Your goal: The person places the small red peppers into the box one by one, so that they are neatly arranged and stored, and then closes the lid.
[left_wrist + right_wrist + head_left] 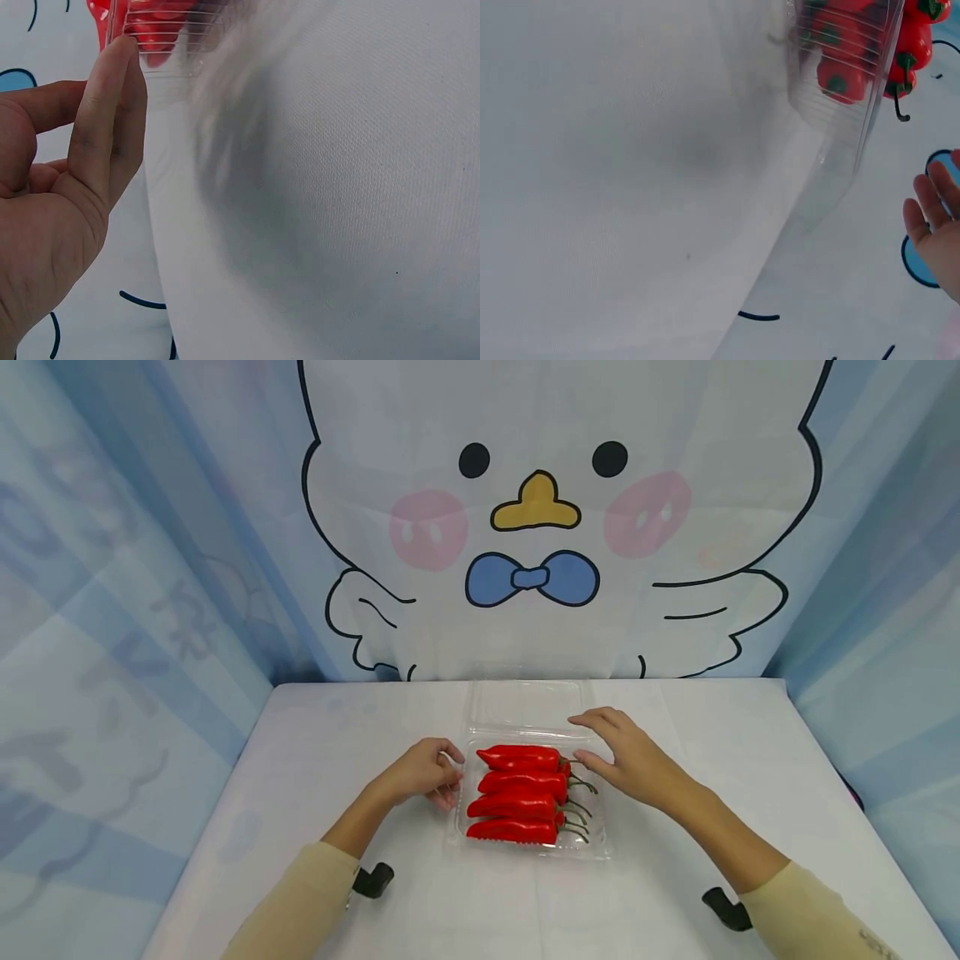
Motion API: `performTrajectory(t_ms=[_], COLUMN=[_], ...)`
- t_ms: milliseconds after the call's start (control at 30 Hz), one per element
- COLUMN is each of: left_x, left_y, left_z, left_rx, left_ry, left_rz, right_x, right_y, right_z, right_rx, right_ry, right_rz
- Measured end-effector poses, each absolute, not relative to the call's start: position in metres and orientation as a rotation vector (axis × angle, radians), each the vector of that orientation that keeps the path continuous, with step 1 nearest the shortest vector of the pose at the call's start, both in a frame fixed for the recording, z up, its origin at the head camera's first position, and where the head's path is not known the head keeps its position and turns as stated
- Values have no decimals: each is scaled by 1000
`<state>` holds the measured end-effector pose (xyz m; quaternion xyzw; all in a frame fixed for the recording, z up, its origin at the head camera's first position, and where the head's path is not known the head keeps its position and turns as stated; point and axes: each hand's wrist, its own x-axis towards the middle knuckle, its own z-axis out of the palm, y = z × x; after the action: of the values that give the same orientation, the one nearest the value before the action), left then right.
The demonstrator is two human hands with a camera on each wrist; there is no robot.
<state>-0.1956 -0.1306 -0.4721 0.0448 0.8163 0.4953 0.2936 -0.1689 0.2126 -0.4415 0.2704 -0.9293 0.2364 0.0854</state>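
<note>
Several red peppers [521, 806] lie side by side in a clear plastic box [596, 847], with green stems pointing right. The box's hinged lid [531, 700] is folded back toward the far table edge. My left hand [423, 771] is at the box's left side, fingers gently bent. In the left wrist view, its fingertips [124, 46] are right at the ribbed wall. Above the box's far right corner, my right hand [633, 758] is spread, thumb apart from the fingers and nothing between them.
A white-covered table [360, 710] bears the box near its far edge. Behind it hangs a curtain [540, 635] printed with a cartoon bird, and blue patterned curtains [127, 693] flank the sides. Dark straps [372, 881] stick out by both sleeves.
</note>
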Motion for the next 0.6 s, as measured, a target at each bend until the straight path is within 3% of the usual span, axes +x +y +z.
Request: performTrajectory(t_ms=[600], left_x=[-195], left_y=[-132], left_z=[-473], left_rx=[136], left_ry=[2166], left_rz=[1334], right_x=[-215], right_y=[237], right_z=[-463], right_rx=[518], right_ry=[-2960], right_rz=[921])
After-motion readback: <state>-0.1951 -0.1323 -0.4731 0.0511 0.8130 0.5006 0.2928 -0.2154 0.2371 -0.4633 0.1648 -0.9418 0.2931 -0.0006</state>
